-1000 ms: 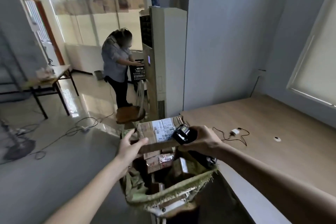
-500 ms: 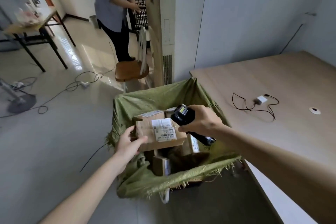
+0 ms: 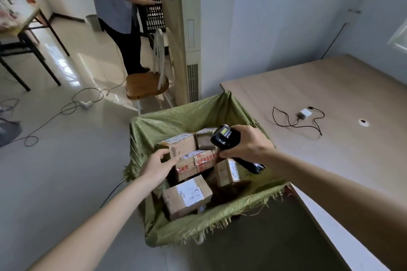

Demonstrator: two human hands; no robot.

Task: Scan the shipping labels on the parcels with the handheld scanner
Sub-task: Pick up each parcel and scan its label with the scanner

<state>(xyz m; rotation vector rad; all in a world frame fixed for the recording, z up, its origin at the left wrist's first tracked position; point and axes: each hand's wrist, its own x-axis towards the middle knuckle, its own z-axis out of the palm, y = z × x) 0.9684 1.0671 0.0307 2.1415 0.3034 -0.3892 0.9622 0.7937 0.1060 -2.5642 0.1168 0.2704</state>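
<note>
A green woven sack [image 3: 167,121] stands open on the floor and holds several brown cardboard parcels with white shipping labels. My left hand [image 3: 159,165] grips the left edge of an upright brown parcel [image 3: 182,146] near the sack's middle. Beside it lies a parcel wrapped in red-printed tape [image 3: 198,161]. Another parcel [image 3: 187,197] lies at the front with its label facing up. My right hand [image 3: 246,145] holds the black handheld scanner [image 3: 222,136] just above the parcels, its small lit screen facing me and its head pointing left and down.
A light wooden table [image 3: 330,94] runs along the right, with a white charger and black cable [image 3: 305,114] on it. A wooden chair [image 3: 147,82] and a tall air-conditioner unit [image 3: 180,28] stand behind the sack. A person [image 3: 119,6] stands at the back. Cables lie on the floor at left.
The labelled parcel my left hand held up under the scanner now lies at the sack's front. My left hand has shifted onto another parcel. The view has tilted downward.
</note>
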